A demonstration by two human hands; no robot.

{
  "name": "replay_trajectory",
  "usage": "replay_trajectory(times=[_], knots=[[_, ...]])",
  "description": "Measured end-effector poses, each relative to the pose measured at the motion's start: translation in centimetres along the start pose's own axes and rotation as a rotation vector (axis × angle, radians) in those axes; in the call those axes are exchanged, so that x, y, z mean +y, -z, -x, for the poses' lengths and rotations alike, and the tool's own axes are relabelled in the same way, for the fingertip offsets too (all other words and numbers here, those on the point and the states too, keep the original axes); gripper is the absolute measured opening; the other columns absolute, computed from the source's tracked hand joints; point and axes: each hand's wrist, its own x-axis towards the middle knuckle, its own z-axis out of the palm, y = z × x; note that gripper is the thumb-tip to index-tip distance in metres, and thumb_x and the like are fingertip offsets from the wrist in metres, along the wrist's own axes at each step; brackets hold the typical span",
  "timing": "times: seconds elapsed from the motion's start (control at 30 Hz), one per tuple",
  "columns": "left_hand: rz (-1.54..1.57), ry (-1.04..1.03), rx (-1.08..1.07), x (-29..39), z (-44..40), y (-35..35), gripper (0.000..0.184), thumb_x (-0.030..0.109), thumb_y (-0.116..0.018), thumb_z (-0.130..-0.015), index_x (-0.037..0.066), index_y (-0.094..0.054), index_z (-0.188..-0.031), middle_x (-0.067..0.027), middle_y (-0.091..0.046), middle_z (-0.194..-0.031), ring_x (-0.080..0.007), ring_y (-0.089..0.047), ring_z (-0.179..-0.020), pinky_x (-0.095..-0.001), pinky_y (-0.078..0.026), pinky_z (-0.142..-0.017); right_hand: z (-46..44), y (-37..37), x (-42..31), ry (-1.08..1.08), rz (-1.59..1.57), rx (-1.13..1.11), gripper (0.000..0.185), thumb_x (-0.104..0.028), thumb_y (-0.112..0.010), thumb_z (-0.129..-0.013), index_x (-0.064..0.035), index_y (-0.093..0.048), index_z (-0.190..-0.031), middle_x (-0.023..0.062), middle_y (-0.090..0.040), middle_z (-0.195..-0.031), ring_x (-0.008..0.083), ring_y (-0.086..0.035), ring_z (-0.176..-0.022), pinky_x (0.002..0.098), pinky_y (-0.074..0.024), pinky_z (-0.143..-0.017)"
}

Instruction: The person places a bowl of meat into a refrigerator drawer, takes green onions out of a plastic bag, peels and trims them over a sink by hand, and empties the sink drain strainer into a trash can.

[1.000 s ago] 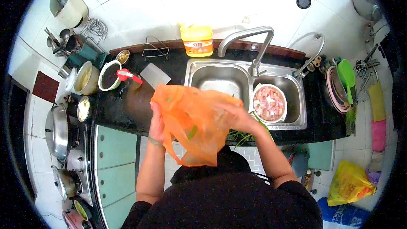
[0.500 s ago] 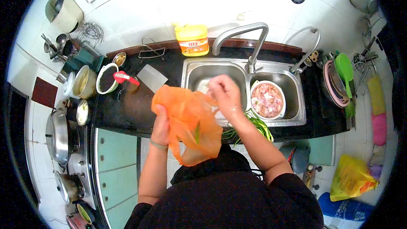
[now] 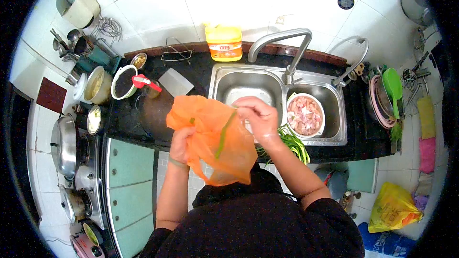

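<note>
My left hand [image 3: 180,144] is closed around the side of a thin orange plastic bag [image 3: 210,162] held up in front of the counter. My right hand [image 3: 258,118] pinches at the bag's upper right, where the top end of a long green onion leaf [image 3: 224,136] meets the fingertips. The leaf slants down across the bag's opening. A small green piece [image 3: 192,120] shows near my left fingers. Behind my right wrist, a bunch of green onions [image 3: 294,145] lies on the counter's front edge, partly covered by my forearm.
A double steel sink [image 3: 248,86] has a white bowl of raw meat pieces [image 3: 304,114] in its right basin. A tall faucet [image 3: 291,57] rises behind it. A yellow jug [image 3: 224,43], red-handled item [image 3: 146,83] and white board [image 3: 175,82] stand or lie on the black counter.
My right hand has come down and left from over the sink to the bag's edge. More of the green leaf shows, and the bag is spread wider. The view has shifted slightly.
</note>
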Motion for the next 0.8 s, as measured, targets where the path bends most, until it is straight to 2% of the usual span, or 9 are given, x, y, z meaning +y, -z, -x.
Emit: replay_trajectory(times=[0.07, 0.17, 0.3, 0.47, 0.57, 0.6, 0.67, 0.73, 0.8], knots=[[0.021, 0.008, 0.009, 0.2, -0.2, 0.7, 0.049, 0.005, -0.052, -0.075, 0.001, -0.041, -0.123, -0.0116, -0.051, -0.12, -0.0276, -0.051, -0.109, -0.0413, -0.041, -0.094, -0.2, 1.2, -0.4, -0.1, -0.086, 0.151, 0.011, -0.001, -0.054, -0.084, 0.0002, -0.057, -0.094, 0.0076, -0.063, -0.084, 0.0118, -0.057, -0.07, 0.0243, -0.0475, -0.059], [0.043, 0.005, 0.023, 0.5, -0.2, 1.2, 0.048, 0.004, -0.051, -0.075, 0.0, -0.042, -0.122, -0.0117, -0.051, -0.119, -0.0278, -0.051, -0.108, -0.0416, -0.042, -0.093, -0.7, 2.5, -0.9, -0.138, -0.205, 0.268, 0.007, -0.006, -0.054, -0.086, -0.0012, -0.058, -0.088, 0.0072, -0.063, -0.08, 0.01, -0.056, -0.063, 0.022, -0.0462, -0.056], [-0.047, -0.071, 0.037, 0.7, -0.3, 1.6, 0.048, 0.003, -0.049, -0.076, 0.0, -0.041, -0.123, -0.0117, -0.051, -0.118, -0.0273, -0.051, -0.109, -0.0417, -0.042, -0.093, -2.0, 4.7, -0.5, -0.08, -0.165, 0.394, 0.011, -0.009, -0.054, -0.087, -0.0009, -0.056, -0.094, 0.0093, -0.063, -0.08, 0.0104, -0.054, -0.061, 0.0224, -0.0455, -0.055], [-0.143, -0.095, 0.042, 0.6, -0.1, 0.5, 0.051, 0.005, -0.051, -0.072, 0.001, -0.04, -0.122, -0.012, -0.052, -0.117, -0.0287, -0.051, -0.108, -0.0417, -0.041, -0.095, -2.6, 6.4, -0.4, -0.018, -0.179, 0.402, 0.011, -0.011, -0.053, -0.088, -0.0015, -0.055, -0.093, 0.0089, -0.062, -0.08, 0.0105, -0.053, -0.063, 0.0232, -0.0451, -0.056], [-0.205, -0.115, 0.03, 0.0, -0.2, 0.4, 0.053, 0.001, -0.051, -0.071, 0.002, -0.04, -0.122, -0.0112, -0.051, -0.117, -0.0277, -0.051, -0.108, -0.0411, -0.041, -0.094, -2.6, 5.6, -0.4, 0.007, -0.28, 0.37, 0.008, -0.009, -0.052, -0.089, -0.0036, -0.053, -0.094, 0.01, -0.06, -0.085, 0.0134, -0.055, -0.069, 0.0246, -0.0466, -0.062], [-0.267, -0.119, 0.042, -0.4, -0.4, 0.5, 0.053, 0.0, -0.05, -0.07, 0.003, -0.04, -0.122, -0.0108, -0.051, -0.117, -0.0272, -0.051, -0.108, -0.0407, -0.042, -0.094, -2.3, 5.3, -0.6, -0.113, -0.203, 0.28, 0.008, -0.009, -0.051, -0.089, -0.0041, -0.054, -0.094, 0.0083, -0.06, -0.085, 0.0141, -0.056, -0.071, 0.0258, -0.0465, -0.066], [-0.296, -0.07, 0.047, -1.0, -0.7, 0.2, 0.054, -0.002, -0.05, -0.069, 0.004, -0.04, -0.122, -0.0099, -0.051, -0.115, -0.0262, -0.051, -0.108, -0.0391, -0.042, -0.093, -1.9, 3.9, -1.0, -0.091, 0.04, 0.11, 0.005, -0.006, -0.053, -0.085, -0.0043, -0.057, -0.089, 0.0061, -0.059, -0.081, 0.0158, -0.056, -0.075, 0.0277, -0.0466, -0.071], [-0.441, -0.127, 0.032, -1.8, -0.8, -1.6, 0.053, -0.002, -0.05, -0.07, 0.004, -0.041, -0.122, -0.0092, -0.051, -0.115, -0.0246, -0.051, -0.107, -0.0378, -0.042, -0.092, -2.0, 1.3, -1.3, 0.198, 0.338, -0.085, 0.005, -0.004, -0.059, -0.077, -0.0034, -0.059, -0.081, 0.0077, -0.057, -0.078, 0.0208, -0.057, -0.078, 0.0294, -0.0462, -0.072], [-0.468, -0.11, 0.009, -2.3, -0.9, -1.9, 0.052, -0.002, -0.05, -0.071, 0.004, -0.041, -0.122, -0.0086, -0.051, -0.114, -0.0236, -0.052, -0.105, -0.0367, -0.043, -0.092, -1.5, -0.5, -1.4, 0.259, 0.383, -0.167, 0.009, -0.007, -0.062, -0.074, -0.0042, -0.059, -0.081, 0.0104, -0.056, -0.078, 0.025, -0.057, -0.077, 0.0305, -0.0465, -0.068]])
